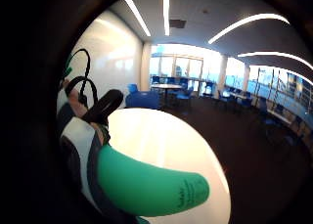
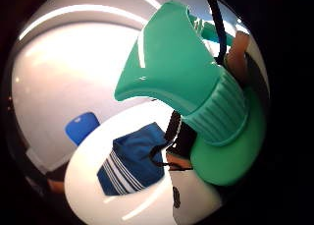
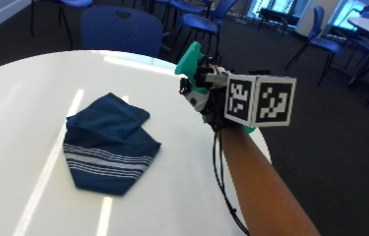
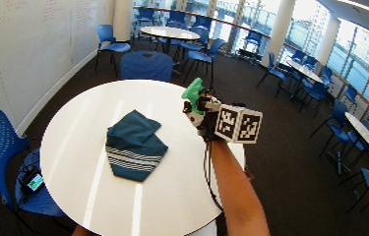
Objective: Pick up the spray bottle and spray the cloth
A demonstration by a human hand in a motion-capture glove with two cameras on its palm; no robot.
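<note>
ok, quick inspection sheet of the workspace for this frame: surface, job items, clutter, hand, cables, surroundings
Surface: round white table, glare streaks on it.
Job's things: green spray bottle held up off the table, beside the cloth; blue cloth with white stripes lies crumpled on the table.
Clutter: nothing seen on the table besides the cloth.
Grippers: right hand grips the bottle; finger on trigger cannot be told.
Cables: one thin black cable runs along the forearm.
Surroundings: blue chair behind the table, more chairs and tables beyond, dark floor.

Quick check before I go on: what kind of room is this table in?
Likely an office meeting or break area: round white tables ringed by blue chairs, a whiteboard wall, and tall windows along one side.
</note>
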